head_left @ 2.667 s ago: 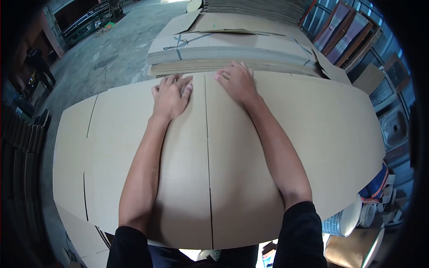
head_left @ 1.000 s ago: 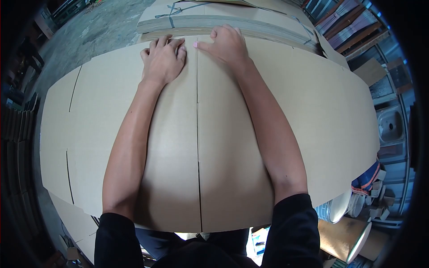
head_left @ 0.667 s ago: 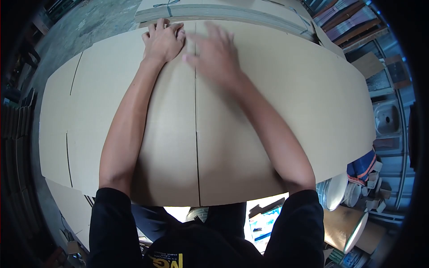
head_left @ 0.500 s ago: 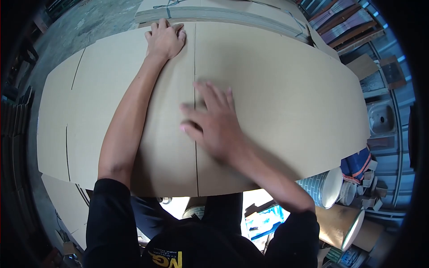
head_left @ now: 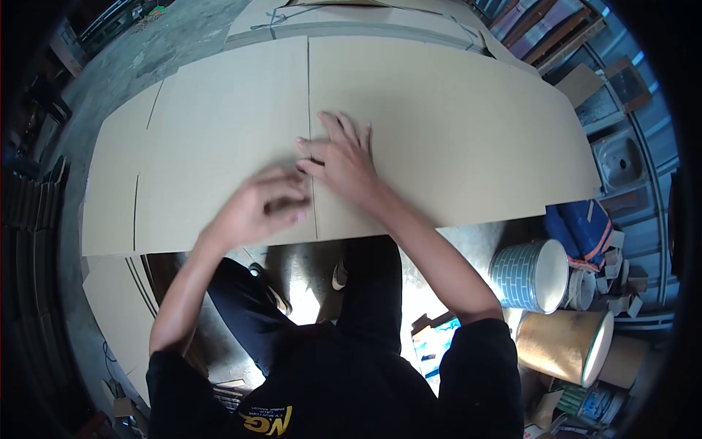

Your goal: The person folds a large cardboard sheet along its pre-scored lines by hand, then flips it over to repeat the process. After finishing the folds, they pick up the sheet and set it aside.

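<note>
A wide sheet of brown cardboard (head_left: 453, 139) lies in front of me, with a dark straight line running across it from its far edge to its near edge. My right hand (head_left: 340, 164) rests on the sheet just right of that line, fingers spread, fingertips reaching the line. Left of the line, over the near part of the cardboard, is my left hand (head_left: 259, 205), slightly blurred. Its fingers are loosely bent, with a gap between them and the thumb, and nothing shows in it. Short slits mark the sheet's left part.
Beyond the sheet is a strapped stack of cardboard (head_left: 365, 18). To the right stand a brick-patterned drum (head_left: 515, 274), a gold drum (head_left: 559, 344) and a metal sink (head_left: 620, 161). Another cardboard piece (head_left: 110, 307) sits lower left.
My left hand has come back from the sheet's far edge to its near part. My right hand has shifted slightly away from me. The sheet's near edge appears farther from my body.
</note>
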